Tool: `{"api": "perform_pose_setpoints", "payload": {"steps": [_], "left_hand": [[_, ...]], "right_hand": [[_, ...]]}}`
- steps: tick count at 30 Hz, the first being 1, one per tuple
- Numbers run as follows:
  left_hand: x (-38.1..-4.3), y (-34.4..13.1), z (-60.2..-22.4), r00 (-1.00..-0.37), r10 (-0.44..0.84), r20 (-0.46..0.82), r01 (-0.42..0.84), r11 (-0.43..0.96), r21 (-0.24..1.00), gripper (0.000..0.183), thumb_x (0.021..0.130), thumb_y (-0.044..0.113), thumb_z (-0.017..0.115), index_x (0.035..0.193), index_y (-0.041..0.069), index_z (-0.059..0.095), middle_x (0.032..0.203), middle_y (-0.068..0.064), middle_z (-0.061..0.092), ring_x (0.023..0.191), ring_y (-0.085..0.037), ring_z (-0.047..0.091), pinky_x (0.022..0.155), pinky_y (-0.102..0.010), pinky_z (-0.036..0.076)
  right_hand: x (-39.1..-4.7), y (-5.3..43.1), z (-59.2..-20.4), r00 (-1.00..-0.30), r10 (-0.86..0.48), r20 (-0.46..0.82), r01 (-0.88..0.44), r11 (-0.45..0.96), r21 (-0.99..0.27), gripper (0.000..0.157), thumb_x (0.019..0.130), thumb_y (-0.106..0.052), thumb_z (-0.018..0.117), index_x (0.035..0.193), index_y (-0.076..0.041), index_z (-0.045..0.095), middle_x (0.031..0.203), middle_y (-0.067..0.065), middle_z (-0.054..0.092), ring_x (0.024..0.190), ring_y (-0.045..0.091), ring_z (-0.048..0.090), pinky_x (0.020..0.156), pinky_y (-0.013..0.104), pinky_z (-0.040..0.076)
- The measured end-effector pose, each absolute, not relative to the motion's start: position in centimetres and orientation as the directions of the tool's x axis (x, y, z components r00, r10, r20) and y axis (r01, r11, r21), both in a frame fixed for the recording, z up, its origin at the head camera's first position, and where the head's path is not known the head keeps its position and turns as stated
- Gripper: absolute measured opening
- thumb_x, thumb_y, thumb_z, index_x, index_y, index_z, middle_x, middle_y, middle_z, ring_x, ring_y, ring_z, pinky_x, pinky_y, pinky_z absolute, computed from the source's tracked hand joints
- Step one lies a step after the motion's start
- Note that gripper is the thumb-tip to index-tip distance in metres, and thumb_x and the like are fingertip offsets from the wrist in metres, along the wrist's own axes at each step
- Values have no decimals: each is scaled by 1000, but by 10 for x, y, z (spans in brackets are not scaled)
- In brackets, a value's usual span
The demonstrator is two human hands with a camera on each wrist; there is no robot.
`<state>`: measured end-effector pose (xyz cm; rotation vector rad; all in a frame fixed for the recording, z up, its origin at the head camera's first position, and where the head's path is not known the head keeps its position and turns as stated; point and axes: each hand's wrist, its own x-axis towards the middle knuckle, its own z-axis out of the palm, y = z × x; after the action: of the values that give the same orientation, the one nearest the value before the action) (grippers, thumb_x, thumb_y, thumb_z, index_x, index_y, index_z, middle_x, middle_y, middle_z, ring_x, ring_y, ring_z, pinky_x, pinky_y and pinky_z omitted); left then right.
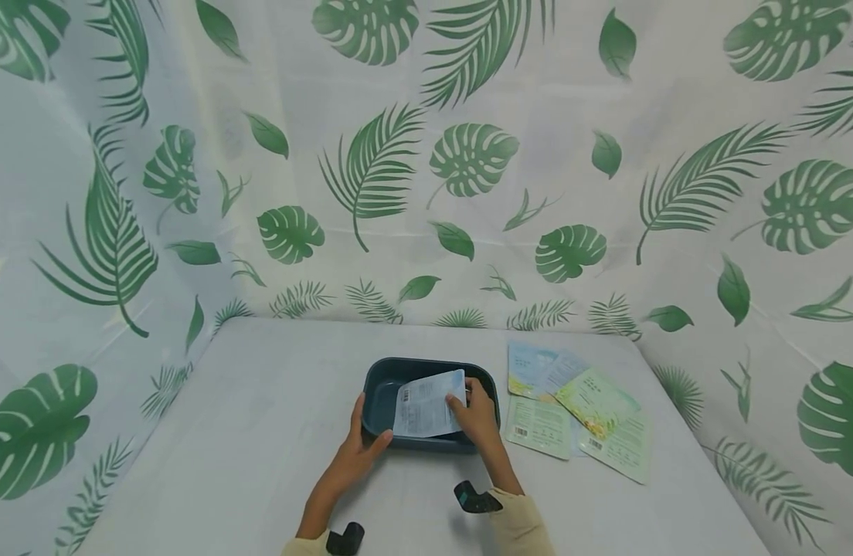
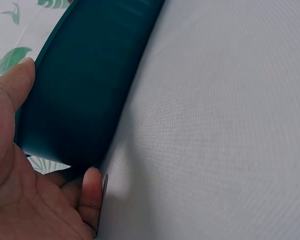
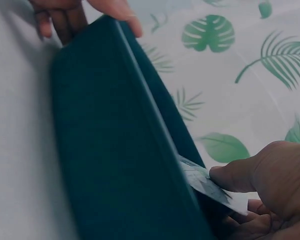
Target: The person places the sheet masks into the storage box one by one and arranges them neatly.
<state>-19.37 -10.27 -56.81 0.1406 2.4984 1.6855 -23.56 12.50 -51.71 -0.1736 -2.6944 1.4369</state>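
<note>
While only the head view is showing at least five loose packets (image 1: 540, 428) at right, the left hand (image 1: 353, 457) is gripping one tray (image 1: 381, 398), the right hand (image 1: 477, 417) pinching one pouch (image 1: 426, 405) inside.

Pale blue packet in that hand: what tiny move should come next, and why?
Probably the right hand should lower the pale blue packet a little further into the dark box. It pinches the packet by one end, and most of the packet seems to be over the box's inside. The left hand grips the box's other end, which should help keep it still.
</note>
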Motion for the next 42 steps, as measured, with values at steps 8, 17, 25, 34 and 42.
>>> {"api": "perform_pose_setpoints", "payload": {"steps": [8,17,25,34,42], "left_hand": [[-194,-104,-572,-988,154,-34,24,363,932,88,96,35,60,158,17,-1,164,-21,5,148,-47,15,114,-67,21],[-199,-105,-573,-988,154,-27,32,371,928,88,96,34,61,157,18,0,164,-21,8,147,-47,17,113,-67,22],[-197,-105,-572,-989,144,-33,22,365,931,89,95,33,62,157,19,0,163,-22,7,147,-49,16,112,-68,22],[-193,-102,-572,-989,142,-49,11,393,920,89,95,35,62,157,18,1,163,-24,8,145,-52,17,110,-69,25],[-194,-101,-572,-992,109,-57,-8,407,913,89,95,39,62,157,19,2,162,-24,11,143,-53,21,108,-70,27]], "right_hand": [[-236,121,-524,-985,168,40,68,589,-805,44,93,-9,64,130,6,48,114,24,67,90,29,71,74,39,59],[-240,118,-528,-982,178,59,80,683,-726,45,92,-12,65,128,12,51,116,27,65,97,31,67,82,44,56],[-240,111,-529,-972,231,33,150,727,-670,43,92,-15,67,124,11,56,117,27,64,104,36,65,87,49,54],[-230,106,-529,-971,241,-4,195,773,-604,50,89,-18,71,129,7,54,118,25,66,96,33,69,78,48,56],[-232,105,-529,-975,221,5,182,816,-549,52,87,-22,73,128,6,56,117,25,67,92,34,70,77,50,56]]}}
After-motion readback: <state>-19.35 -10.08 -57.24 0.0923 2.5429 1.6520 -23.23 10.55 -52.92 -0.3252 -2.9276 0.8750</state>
